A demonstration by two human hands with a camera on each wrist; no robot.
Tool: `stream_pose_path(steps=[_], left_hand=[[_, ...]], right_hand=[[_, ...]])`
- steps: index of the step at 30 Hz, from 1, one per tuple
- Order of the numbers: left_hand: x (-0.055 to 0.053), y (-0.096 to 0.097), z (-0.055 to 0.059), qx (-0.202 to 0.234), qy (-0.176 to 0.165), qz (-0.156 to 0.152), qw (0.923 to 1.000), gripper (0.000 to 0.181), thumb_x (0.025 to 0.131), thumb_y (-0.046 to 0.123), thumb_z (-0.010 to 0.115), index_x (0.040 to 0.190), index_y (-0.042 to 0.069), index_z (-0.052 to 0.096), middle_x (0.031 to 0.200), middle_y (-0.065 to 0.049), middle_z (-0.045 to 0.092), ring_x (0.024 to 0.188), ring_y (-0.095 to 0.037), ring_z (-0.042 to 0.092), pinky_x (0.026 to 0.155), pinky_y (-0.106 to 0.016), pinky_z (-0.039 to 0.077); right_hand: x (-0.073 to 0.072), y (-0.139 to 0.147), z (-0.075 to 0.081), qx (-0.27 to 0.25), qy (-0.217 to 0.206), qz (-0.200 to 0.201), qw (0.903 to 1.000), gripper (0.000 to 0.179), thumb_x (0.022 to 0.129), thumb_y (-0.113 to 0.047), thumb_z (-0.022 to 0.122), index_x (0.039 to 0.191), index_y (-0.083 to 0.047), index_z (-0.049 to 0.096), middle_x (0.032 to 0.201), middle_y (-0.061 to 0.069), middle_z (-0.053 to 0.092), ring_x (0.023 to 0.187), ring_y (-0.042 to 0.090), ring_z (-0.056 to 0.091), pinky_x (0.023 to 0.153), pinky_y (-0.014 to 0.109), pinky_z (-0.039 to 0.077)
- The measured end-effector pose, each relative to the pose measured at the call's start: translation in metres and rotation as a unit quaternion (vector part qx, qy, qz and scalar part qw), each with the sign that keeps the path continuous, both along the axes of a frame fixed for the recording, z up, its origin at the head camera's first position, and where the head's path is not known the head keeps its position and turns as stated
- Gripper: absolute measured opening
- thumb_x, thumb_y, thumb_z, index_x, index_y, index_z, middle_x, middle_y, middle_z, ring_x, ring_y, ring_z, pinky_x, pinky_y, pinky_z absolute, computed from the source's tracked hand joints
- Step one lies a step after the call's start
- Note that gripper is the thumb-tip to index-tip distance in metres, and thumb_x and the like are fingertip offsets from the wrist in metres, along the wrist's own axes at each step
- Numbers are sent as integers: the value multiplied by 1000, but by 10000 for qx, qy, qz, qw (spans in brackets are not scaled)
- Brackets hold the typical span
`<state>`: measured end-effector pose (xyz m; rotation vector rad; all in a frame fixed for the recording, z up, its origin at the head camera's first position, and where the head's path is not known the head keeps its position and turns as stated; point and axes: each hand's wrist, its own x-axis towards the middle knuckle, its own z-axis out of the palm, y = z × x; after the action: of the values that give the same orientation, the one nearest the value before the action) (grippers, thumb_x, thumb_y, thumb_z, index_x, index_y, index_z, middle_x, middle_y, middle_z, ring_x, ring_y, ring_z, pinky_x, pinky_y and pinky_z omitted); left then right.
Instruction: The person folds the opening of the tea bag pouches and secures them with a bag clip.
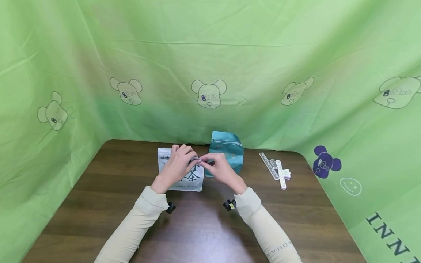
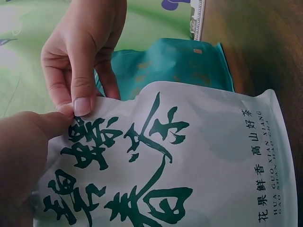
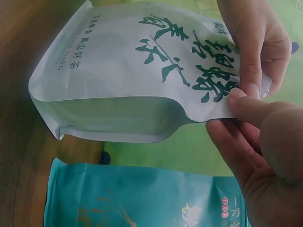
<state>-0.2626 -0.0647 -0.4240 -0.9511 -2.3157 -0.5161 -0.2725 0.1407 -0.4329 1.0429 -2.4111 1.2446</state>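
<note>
Just left of the teal pouch (image 1: 227, 153), the left hand (image 1: 176, 165) and right hand (image 1: 222, 170) are pinching the side edge of a white bag (image 1: 187, 183), seemingly working it; the next move is probably needing steady pressure.

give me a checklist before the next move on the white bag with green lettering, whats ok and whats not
1. Bare left hand pinches the upper part of the white bag with green lettering: ok.
2. Bare right hand pinches the bag too, thumb in front: ok.
3. Bag's top closed along its whole width: cannot tell, the hands cover part of it.
4. A hand free to pick something up: not ok, both are on the bag.
5. Long, narrow, pale clip-like pieces in view on the brown wooden table: ok, to the right.
</note>
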Motion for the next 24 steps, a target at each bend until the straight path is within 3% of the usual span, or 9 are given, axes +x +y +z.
stream_pose_path(steps=[11,17,24], left_hand=[[0,0,-3,91,88,11,9999,6,94,18,75,95,13,73,88,1,61,83,-19,51,81,-39,32],[1,0,-4,110,155,12,9998,7,94,19,75,95,13,74,85,2,58,80,-19,49,80,-39,32],[3,-1,-4,25,536,253,9982,7,94,19,75,93,12,73,83,0,59,78,-20,51,78,-37,36]], right_hand=[[-1,2,1,97,94,211,9997,17,93,-1,70,109,-1,78,101,12,78,80,22,72,69,26,57],[-2,6,2,174,65,357,9992,21,95,0,68,114,0,76,102,11,77,70,20,63,64,24,51],[-1,7,0,45,-233,69,9997,18,96,-3,68,111,-2,78,104,11,77,81,18,70,66,25,57]])
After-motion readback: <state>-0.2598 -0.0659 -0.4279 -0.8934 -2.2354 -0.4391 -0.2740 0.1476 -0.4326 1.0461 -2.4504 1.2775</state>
